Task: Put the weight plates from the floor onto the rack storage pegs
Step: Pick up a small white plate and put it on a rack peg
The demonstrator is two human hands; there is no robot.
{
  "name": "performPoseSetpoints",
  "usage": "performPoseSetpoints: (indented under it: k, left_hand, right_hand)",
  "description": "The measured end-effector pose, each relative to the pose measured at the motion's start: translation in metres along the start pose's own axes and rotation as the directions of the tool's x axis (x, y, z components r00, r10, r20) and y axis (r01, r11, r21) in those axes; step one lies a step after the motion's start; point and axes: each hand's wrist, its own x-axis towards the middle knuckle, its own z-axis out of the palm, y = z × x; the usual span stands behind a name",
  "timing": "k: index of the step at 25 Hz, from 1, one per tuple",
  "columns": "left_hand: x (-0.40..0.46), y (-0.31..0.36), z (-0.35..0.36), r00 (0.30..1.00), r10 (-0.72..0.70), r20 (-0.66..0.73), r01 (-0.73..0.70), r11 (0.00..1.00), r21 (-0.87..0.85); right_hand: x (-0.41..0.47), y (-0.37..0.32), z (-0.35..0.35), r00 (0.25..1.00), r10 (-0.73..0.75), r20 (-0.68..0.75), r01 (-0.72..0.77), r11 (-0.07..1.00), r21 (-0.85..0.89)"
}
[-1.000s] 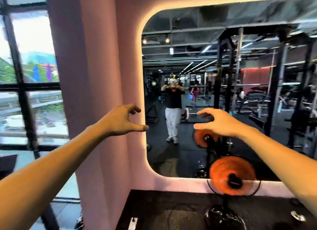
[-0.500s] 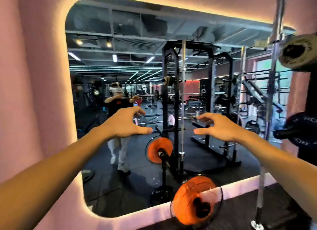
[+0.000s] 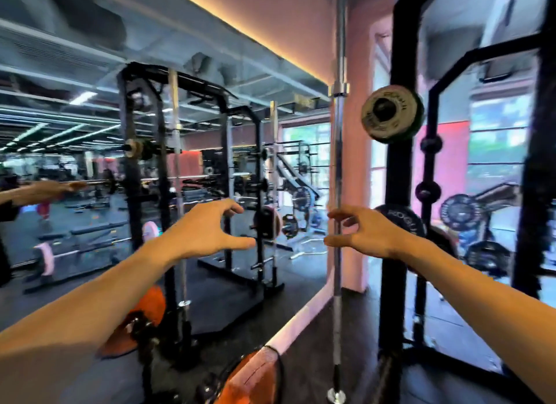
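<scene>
Both hands are raised with loosely curled fingers, holding nothing: left hand [image 3: 204, 232], right hand [image 3: 364, 232]. Just behind the right hand hangs a black weight plate [image 3: 404, 220] on the rack [image 3: 397, 168], its raised lettering blurred. Above it sits a small pale plate [image 3: 388, 114], writing unreadable.

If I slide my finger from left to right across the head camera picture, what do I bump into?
Mirror → left hand → upright silver barbell → right hand → pale weight plate high on the black rack post → window.
</scene>
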Motion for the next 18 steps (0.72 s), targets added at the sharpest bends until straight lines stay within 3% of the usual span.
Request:
performPoseSetpoints:
  k: [4,10,18]
  left_hand:
    - [0.079,-0.011,0.021,0.984,0.171,0.053,-0.168,0.984,-0.067]
    - [0.169,0.018,0.056,0.910,0.412,0.050,-0.398,0.901,-0.172]
    - [0.237,0.068,0.074,0.844,0.534,-0.053,-0.525,0.802,-0.285]
  right_hand:
    - [0.002,0.014,-0.018,0.976,0.185,-0.116,-0.193,0.979,-0.063]
    - [-0.001,0.021,-0.058,0.913,0.295,-0.283,-0.362,0.905,-0.225]
    - [0.000,0.046,-0.096,0.863,0.350,-0.364,-0.457,0.848,-0.268]
